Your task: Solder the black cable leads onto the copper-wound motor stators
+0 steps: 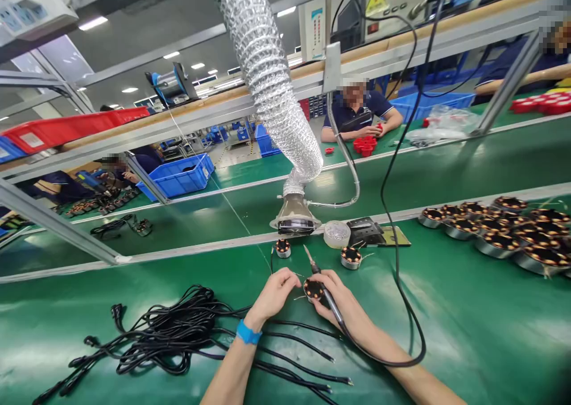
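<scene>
Metal-rimmed stator (313,289), glossy tabletop (473,310)

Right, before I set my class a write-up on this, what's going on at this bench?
A person is working with both bare hands at a green bench. The right hand holds a soldering iron, its tip pointing away, and rests against a small wound coil ring. The left hand is beside the ring's thin wires; its exact grip is unclear. Black cables lie to the left, and more rings are grouped to the right.
</scene>
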Action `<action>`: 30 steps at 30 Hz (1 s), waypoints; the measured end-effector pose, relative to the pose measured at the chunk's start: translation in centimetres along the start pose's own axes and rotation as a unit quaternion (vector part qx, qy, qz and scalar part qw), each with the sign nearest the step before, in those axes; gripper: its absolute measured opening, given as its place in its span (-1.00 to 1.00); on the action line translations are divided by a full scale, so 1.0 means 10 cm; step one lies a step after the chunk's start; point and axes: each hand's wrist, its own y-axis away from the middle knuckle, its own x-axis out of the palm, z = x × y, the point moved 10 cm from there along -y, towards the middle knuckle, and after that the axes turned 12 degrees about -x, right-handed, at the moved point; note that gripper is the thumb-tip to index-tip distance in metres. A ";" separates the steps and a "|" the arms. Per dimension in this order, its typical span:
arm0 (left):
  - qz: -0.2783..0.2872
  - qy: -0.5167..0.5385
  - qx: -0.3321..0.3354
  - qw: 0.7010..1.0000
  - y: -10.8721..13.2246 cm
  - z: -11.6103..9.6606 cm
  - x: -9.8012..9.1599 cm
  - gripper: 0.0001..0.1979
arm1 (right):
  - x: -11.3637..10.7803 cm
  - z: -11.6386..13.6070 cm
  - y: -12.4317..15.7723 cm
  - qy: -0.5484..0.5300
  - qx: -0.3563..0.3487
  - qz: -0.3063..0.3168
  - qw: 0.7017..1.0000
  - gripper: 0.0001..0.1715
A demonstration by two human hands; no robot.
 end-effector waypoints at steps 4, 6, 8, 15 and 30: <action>0.019 0.063 -0.019 0.998 -0.05 0.03 0.10 -0.65 | -0.02 0.00 0.00 -0.014 -0.003 -0.009 1.000 -0.54; -0.006 0.078 -0.050 0.996 -0.07 0.10 0.07 -0.63 | -0.02 -0.02 0.01 -0.019 0.003 -0.011 1.000 -0.53; -0.059 0.078 -0.061 0.993 -0.06 0.14 -0.04 -0.60 | -0.02 -0.03 0.03 -0.026 0.009 -0.009 1.000 -0.53; -0.003 0.016 -0.068 0.998 -0.06 0.13 0.03 -0.55 | -0.06 -0.02 0.04 -0.034 0.009 -0.016 0.999 -0.49; -0.006 0.128 -0.133 0.983 0.04 0.22 0.05 -0.42 | -0.01 -0.05 0.06 -0.031 0.009 -0.011 0.999 -0.51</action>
